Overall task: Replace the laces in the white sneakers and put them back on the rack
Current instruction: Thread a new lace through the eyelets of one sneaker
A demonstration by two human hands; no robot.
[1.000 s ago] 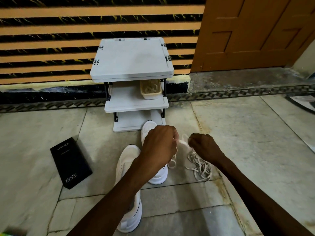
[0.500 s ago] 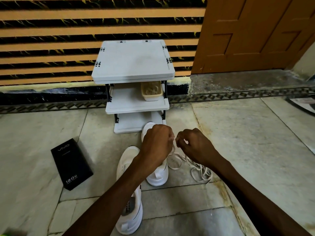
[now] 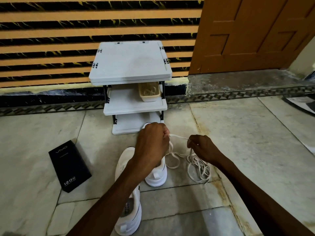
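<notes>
- The fingers point(image 3: 164, 135) of the left hand point(image 3: 151, 143) are curling into a fist and gripping a cream-white flat cloth lace point(image 3: 179, 137), just in front of the bottom shelf of the grey plastic three-shelf rack point(image 3: 131, 65).
- The fingers point(image 3: 191, 142) of the right hand point(image 3: 203, 148) are pinching the same lace, in front of the rack and slightly to its right; the piece between the hands is stretching straight.
- The rest of the lace is lying in loose loops on the pale stone floor point(image 3: 255, 150), in front of the rack at its right side.
- One white low sneaker point(image 3: 156, 176) is standing directly in front of the rack, its toe reaching the bottom shelf; whether it is touching, I cannot tell.
- The second white sneaker point(image 3: 129, 217) is standing further from the rack, slightly left, under the left forearm.
- A beige plastic basket point(image 3: 149, 91) is sitting on the rack's middle shelf, at the right.
- A black cardboard box with silver letters point(image 3: 69, 166) is lying in front of the rack, well to its left.
</notes>
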